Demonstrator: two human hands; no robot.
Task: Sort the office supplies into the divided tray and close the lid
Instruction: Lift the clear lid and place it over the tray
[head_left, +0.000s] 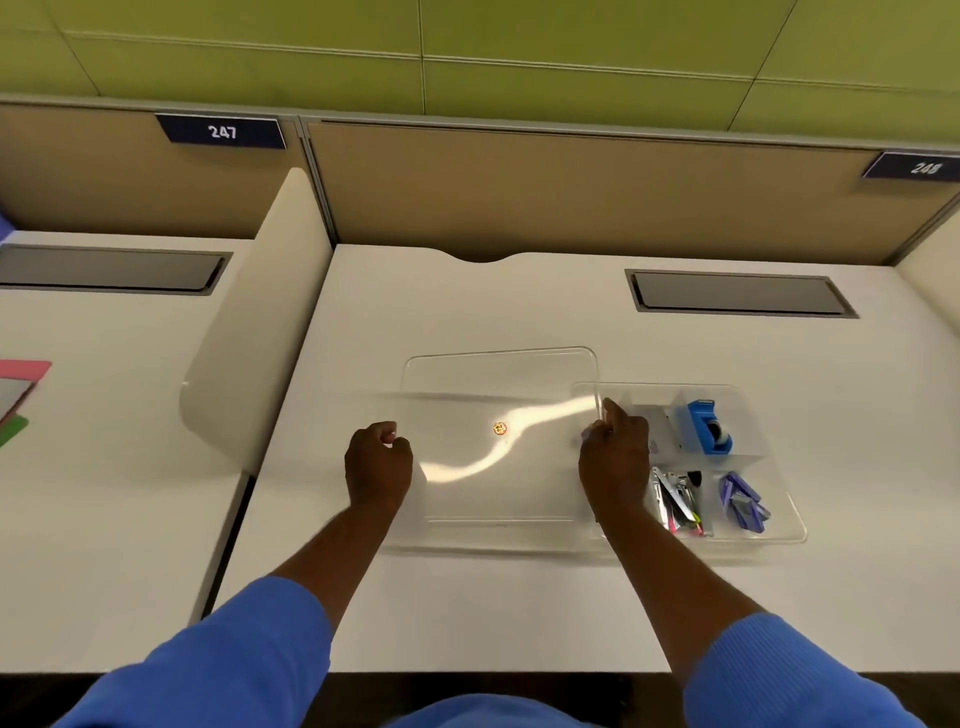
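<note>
The clear lid is held between both hands at the centre of the frame, and the divided tray it must cover lies just to its right, on the white tabletop. That offset is what the coming move turns on: the lid has to travel rightward, its right edge already overlapping the tray's left rim. The lid's long axis looks to run left to right across the frame, much as the tray's does, so I judge no turning is called for, only a sideways carry and a lowering.

The left hand is curled closed on the lid's left edge, the right hand pinches the right edge, fingers folded over it. The right hand is nearer the tray, above its left compartments. Both forearms reach forward, roughly parallel.

In the tray sit a blue tape dispenser, metal clips and blue-violet pieces.
</note>
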